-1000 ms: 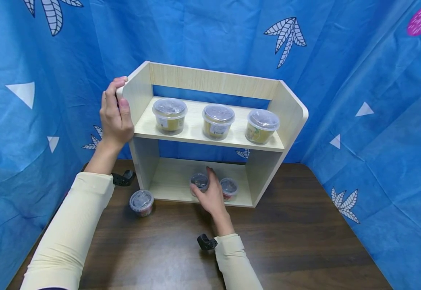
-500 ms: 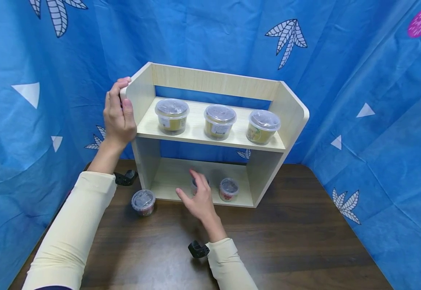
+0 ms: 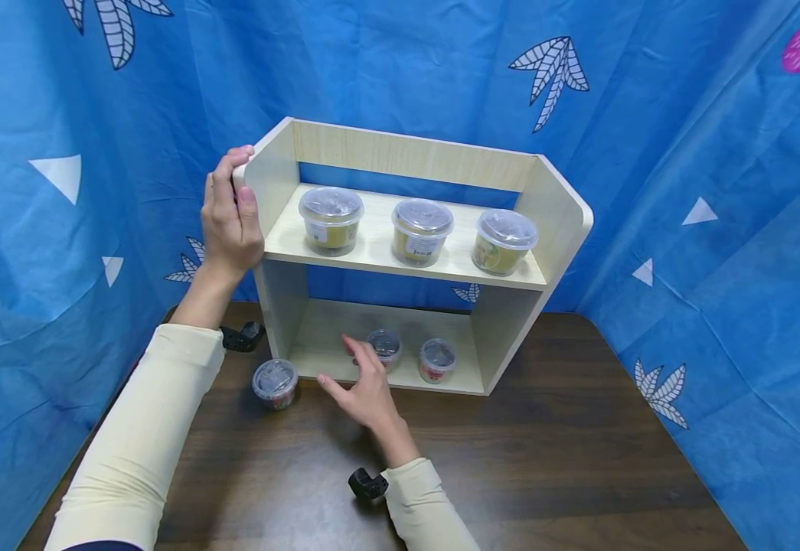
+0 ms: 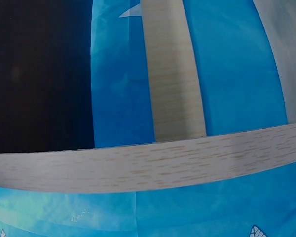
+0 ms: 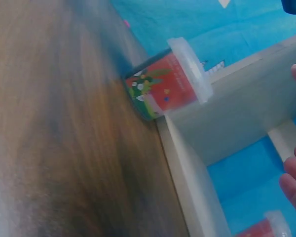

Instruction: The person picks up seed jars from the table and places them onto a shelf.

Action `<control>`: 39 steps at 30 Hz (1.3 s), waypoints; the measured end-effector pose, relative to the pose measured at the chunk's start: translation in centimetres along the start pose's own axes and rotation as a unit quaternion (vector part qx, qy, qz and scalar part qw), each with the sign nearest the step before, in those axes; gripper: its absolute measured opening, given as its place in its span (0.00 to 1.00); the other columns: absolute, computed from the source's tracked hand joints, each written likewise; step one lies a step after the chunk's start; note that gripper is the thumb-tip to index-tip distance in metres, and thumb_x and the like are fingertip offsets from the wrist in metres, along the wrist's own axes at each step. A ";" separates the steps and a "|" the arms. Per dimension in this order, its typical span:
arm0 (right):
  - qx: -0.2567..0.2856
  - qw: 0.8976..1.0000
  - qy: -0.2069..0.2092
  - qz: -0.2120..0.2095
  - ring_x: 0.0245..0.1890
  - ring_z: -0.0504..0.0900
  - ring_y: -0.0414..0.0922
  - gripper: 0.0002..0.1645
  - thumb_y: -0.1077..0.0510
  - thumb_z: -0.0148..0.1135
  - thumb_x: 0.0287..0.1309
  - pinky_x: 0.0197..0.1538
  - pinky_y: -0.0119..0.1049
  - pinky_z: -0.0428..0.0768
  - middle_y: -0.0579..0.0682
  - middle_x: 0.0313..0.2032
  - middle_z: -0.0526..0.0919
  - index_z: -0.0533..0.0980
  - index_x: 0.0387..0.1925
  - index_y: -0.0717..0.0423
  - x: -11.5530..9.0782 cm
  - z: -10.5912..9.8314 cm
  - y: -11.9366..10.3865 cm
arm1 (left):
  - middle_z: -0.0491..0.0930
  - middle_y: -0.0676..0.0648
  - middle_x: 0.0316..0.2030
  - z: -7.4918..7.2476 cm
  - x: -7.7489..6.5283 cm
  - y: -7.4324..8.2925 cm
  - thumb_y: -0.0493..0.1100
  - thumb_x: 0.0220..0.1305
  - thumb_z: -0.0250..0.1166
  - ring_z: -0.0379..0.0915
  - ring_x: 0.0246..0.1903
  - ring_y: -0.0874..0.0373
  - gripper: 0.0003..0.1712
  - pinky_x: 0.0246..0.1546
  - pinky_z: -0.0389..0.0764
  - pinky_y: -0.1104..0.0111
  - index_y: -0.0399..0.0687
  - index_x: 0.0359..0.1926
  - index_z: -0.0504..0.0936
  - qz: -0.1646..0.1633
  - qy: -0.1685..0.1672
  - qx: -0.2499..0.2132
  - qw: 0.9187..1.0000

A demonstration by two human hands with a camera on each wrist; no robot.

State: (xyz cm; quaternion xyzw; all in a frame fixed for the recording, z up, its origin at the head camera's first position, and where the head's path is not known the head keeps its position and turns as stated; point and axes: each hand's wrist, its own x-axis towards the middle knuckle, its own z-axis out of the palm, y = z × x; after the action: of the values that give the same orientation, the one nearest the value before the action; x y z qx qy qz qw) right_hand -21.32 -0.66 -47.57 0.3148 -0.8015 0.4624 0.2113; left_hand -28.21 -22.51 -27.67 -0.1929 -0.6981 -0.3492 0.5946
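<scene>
My left hand (image 3: 230, 213) grips the upper left side panel of a pale wooden shelf (image 3: 406, 264), thumb on the near side and fingers over its edge. My right hand (image 3: 364, 392) is spread and holds nothing, just in front of the lower board. Beside it on that board stand two small lidded plastic tubs, one nearer (image 3: 387, 348) and one further right (image 3: 437, 360). Left of my right hand, a matching tub (image 3: 275, 385) stands on the table by the shelf's left foot. The right wrist view shows its red picture label (image 5: 165, 86) and clear lid.
Three larger lidded tubs with yellowish contents stand along the upper board: left (image 3: 331, 222), middle (image 3: 422, 233), right (image 3: 505, 241). A blue patterned curtain (image 3: 400, 69) hangs behind and at both sides of the dark wooden table (image 3: 565, 459).
My right hand has let go of the middle tub on the lower board and moved left and toward me, fingers spread. The left hand keeps its hold on the shelf.
</scene>
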 end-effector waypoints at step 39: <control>0.008 0.995 -0.083 0.054 0.50 0.79 0.46 0.42 0.45 0.72 0.52 0.52 0.37 0.77 0.57 0.49 0.80 0.71 0.63 0.61 -1.1 3.6 1.2 | 0.73 0.41 0.61 0.0 0.1 -0.1 0.42 0.64 0.47 0.71 0.57 0.47 0.25 0.54 0.76 0.53 0.36 0.60 0.68 0.006 0.000 -0.003 1.000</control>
State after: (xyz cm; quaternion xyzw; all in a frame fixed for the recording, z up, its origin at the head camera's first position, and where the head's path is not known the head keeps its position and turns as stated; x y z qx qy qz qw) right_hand -21.49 -3.05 -50.74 0.3100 -0.8286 0.4515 0.1161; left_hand -28.28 -22.61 -27.65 -0.1992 -0.6955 -0.3480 0.5963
